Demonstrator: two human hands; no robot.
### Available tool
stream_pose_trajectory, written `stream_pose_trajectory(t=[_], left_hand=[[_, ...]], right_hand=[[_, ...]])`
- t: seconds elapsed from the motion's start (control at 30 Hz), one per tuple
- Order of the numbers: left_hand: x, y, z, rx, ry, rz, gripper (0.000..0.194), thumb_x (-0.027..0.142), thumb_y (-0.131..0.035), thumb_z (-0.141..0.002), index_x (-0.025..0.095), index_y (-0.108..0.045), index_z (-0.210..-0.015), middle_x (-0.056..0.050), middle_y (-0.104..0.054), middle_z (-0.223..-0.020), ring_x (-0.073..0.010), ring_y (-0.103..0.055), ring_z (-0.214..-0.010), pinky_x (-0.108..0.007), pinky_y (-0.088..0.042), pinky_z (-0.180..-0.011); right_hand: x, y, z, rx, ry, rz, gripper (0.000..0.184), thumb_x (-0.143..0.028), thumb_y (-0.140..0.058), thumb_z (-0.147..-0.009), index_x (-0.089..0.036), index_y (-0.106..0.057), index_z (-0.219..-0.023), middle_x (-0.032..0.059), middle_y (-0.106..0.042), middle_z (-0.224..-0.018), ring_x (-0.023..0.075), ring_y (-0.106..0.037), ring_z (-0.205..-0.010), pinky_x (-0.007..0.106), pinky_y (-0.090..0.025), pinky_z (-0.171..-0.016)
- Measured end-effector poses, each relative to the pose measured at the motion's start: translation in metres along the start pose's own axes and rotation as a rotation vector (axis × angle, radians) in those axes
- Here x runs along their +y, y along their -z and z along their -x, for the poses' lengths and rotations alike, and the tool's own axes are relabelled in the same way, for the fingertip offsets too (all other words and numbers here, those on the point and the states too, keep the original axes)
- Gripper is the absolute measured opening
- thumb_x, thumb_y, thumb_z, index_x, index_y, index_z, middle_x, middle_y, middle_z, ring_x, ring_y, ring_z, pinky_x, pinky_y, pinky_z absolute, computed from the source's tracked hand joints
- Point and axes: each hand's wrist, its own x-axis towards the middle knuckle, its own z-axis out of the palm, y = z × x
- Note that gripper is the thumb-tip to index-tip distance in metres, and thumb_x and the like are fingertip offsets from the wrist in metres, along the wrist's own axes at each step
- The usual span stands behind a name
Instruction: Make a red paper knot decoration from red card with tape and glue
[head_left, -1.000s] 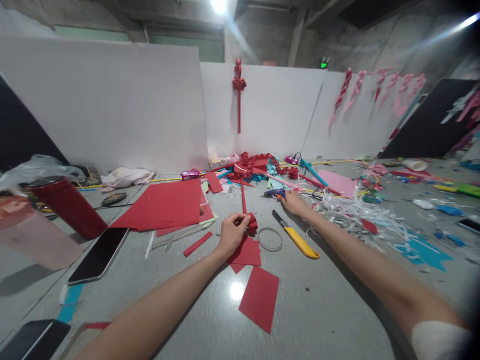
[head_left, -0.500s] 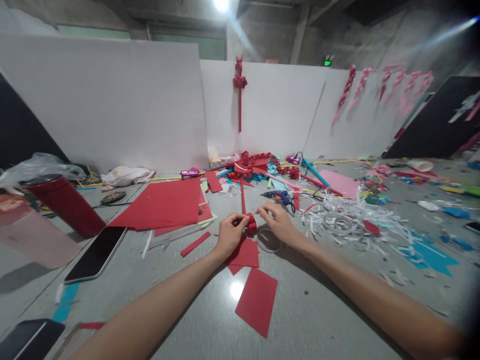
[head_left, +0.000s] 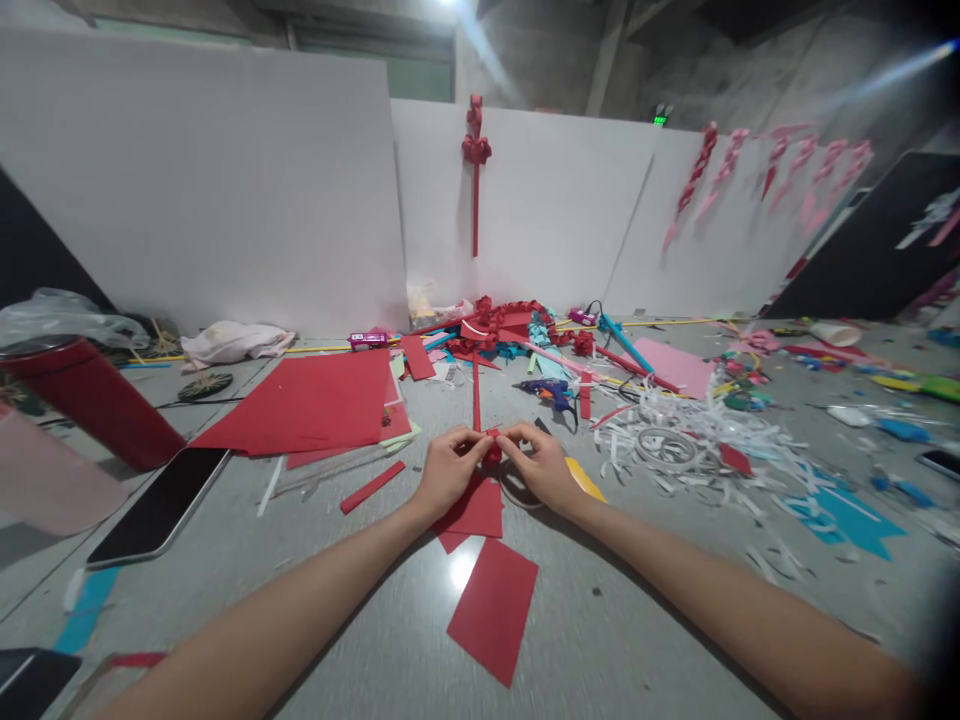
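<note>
Head view: left hand (head_left: pixel 452 472) and right hand (head_left: pixel 546 474) pinch a red paper piece (head_left: pixel 492 450), apparently at the end of a red stick (head_left: pixel 476 392); contact is partly hidden, and uneven pressure could crush it.

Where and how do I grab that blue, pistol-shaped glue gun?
I'd take the blue, pistol-shaped glue gun by its handle, from the right, near side. Its handle slants right and towards you while its nozzle points left, so your fingers would probably stay clear of the tip.
</note>
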Motion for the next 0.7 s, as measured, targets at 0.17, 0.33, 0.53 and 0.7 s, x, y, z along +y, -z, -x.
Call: stream_pose_trajectory(t=[0.17, 0.33, 0.53, 0.7], left_hand=[[-0.005, 0.002, -0.002, 0.076, 0.101, 0.016, 0.033, 0.047, -0.069, -0.089, 0.016, -0.078, -0.086, -0.005, -0.074, -0.079, -0.0171, -0.064, -0.07, -0.027, -0.05, -0.066], [-0.004, 0.0, -0.001, -0.033, 0.115, 0.061, 0.037, 0.05, -0.061, -0.095, 0.016, -0.074, -0.088, -0.002, -0.068, -0.074, -0.0146, -0.059, -0.064, -0.024, -0.046, -0.058], [0.005, -0.002, 0.003, -0.029, -0.039, -0.031, 0.028, 0.043, -0.065, -0.095, 0.017, -0.074, -0.088, -0.004, -0.068, -0.087, -0.0153, -0.064, -0.075, -0.026, -0.05, -0.069], [0.005, -0.003, 0.005, 0.02, -0.182, -0.189, 0.021, 0.039, -0.07, -0.093, 0.019, -0.076, -0.087, -0.004, -0.07, -0.083, -0.016, -0.064, -0.074, -0.028, -0.05, -0.07]], right_hand=[[0.003, 0.0, 0.001, 0.071, -0.058, -0.041, 0.028, -0.044, -0.06, -0.098, -0.02, -0.072, -0.09, 0.0033, -0.073, -0.088, 0.0193, -0.065, -0.084, 0.03, -0.048, -0.079], [0.0, 0.001, 0.001, 0.074, -0.077, -0.068, 0.028, -0.043, -0.063, -0.096, -0.02, -0.073, -0.085, 0.0026, -0.072, -0.082, 0.0189, -0.063, -0.078, 0.029, -0.048, -0.075], [-0.002, 0.001, 0.003, 0.075, -0.117, -0.097, 0.029, -0.043, -0.065, -0.094, -0.019, -0.073, -0.08, 0.0025, -0.071, -0.077, 0.0188, -0.064, -0.074, 0.029, -0.047, -0.071], [0.0, 0.001, 0.004, 0.047, -0.114, -0.114, 0.028, -0.043, -0.065, -0.094, -0.019, -0.074, -0.082, 0.0022, -0.071, -0.077, 0.0184, -0.063, -0.073, 0.028, -0.047, -0.07]])
